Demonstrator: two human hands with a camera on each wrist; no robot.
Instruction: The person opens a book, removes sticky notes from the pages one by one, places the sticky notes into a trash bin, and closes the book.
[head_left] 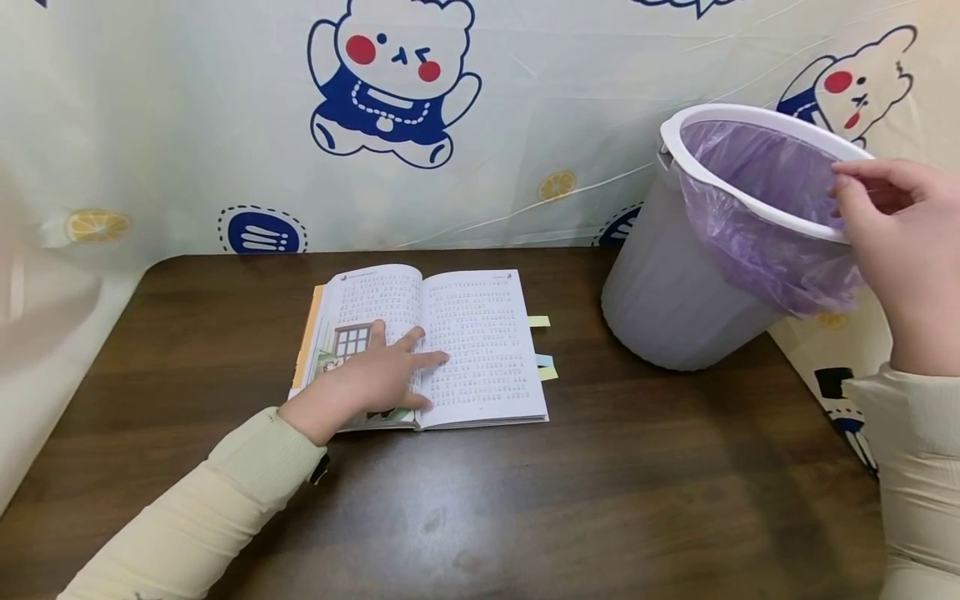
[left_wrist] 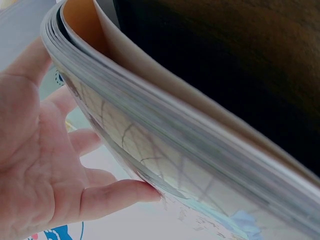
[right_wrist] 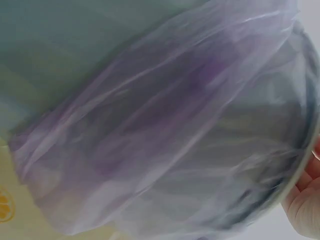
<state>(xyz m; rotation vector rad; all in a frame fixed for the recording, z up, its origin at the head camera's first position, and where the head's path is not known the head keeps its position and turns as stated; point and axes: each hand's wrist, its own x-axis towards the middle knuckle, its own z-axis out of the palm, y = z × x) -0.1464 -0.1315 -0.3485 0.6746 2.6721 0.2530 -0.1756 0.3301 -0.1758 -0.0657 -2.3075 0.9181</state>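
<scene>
An open book (head_left: pixel 480 350) lies on the brown table, printed text on both pages and a picture on the left one. My left hand (head_left: pixel 382 371) rests across its middle with the fingers spread. In the left wrist view the palm (left_wrist: pixel 40 160) shows beside the thick page edges (left_wrist: pixel 165 125). At the right stands a grey trash can (head_left: pixel 667 275) with a white rim, leaning rightward in the head view. A purple plastic bag (head_left: pixel 772 242) lines it and hangs over the rim. My right hand (head_left: pixel 907 225) grips the rim's right side with curled fingers, partly hidden in the right wrist view.
Yellow and blue sticky tabs (head_left: pixel 546 367) stick out from the book's right edge. Behind the table (head_left: pixel 480 508) hangs a pale cloth (head_left: pixel 187 125) printed with bears and orange slices. The trash can stands near the table's right edge.
</scene>
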